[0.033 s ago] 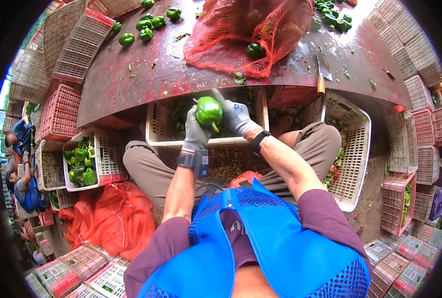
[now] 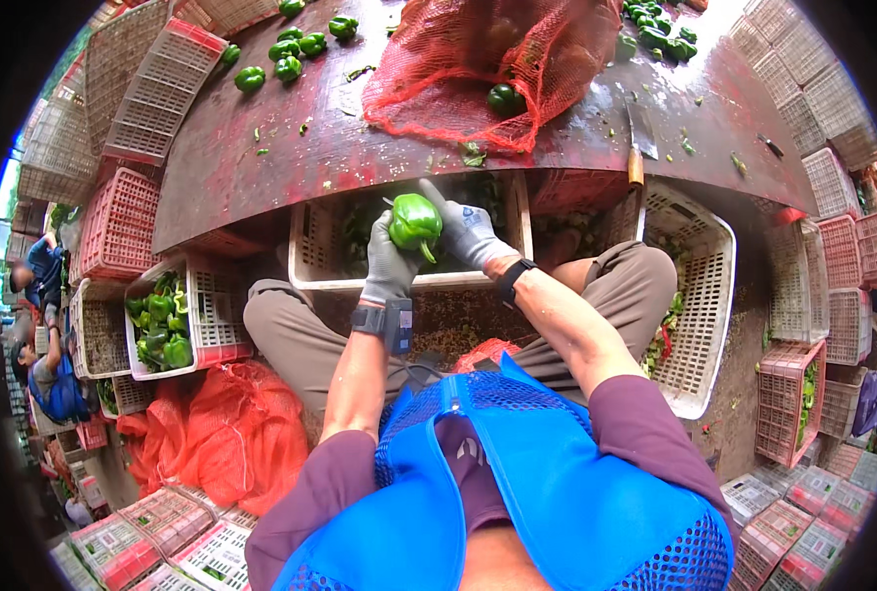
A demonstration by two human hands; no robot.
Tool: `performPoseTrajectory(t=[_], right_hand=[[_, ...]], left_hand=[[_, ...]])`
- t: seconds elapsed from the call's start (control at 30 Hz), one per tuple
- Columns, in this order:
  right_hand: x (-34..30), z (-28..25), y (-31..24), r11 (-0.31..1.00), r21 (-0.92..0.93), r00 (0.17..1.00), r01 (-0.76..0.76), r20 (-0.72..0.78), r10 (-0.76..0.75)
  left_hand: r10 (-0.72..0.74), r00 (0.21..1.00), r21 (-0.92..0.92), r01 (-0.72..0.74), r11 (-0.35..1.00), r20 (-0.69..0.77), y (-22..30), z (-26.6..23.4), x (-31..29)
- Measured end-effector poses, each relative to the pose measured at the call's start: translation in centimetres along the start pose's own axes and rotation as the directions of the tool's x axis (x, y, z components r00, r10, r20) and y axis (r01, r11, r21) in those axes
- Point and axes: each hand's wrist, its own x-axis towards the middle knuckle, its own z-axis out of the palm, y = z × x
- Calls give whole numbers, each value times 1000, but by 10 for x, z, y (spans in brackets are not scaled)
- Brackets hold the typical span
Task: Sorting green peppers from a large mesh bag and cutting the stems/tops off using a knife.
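A glossy green bell pepper [image 2: 415,221] is held up over the crate in front of me, its stem pointing down toward me. My left hand [image 2: 389,264], in a grey glove, grips it from the left. My right hand [image 2: 470,234], also gloved, presses close against the pepper's right side. Its index finger stretches up and leftward, while the other fingers are curled and partly hidden. A small pale tip shows at the pepper's upper left; what it belongs to I cannot tell. Below is a white plastic crate [image 2: 301,246] with green pieces inside.
On the dark table [image 2: 291,148] lie a red mesh sack [image 2: 438,89], loose green peppers [image 2: 288,68] and a wooden-handled knife [image 2: 637,163]. A crate of peppers [image 2: 202,315] stands left, another white crate [image 2: 700,325] right. Red netting [image 2: 227,433] is heaped at lower left. Two people work far left.
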Motion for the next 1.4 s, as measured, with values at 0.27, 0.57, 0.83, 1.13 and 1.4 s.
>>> performPoseTrajectory(t=[0.27, 0.57, 0.83, 1.13, 1.4], right_hand=[[-7, -21, 27, 915, -310, 718, -258, 572, 397], [-13, -52, -30, 538, 626, 809, -565, 293, 509], [-10, -37, -46, -126, 927, 829, -353, 372, 417], [-14, -48, -54, 417, 819, 859, -393, 166, 484], [-49, -97, -28, 466, 807, 925, -363, 253, 282]], left_hand=[[116, 953, 253, -190, 949, 281, 28, -25, 2], [349, 888, 700, -453, 551, 300, 28, 28, -16], [356, 846, 689, -531, 494, 396, 15, 63, -30], [494, 856, 404, -509, 760, 150, 12, 62, -9], [240, 962, 467, -154, 871, -130, 5, 21, 18]])
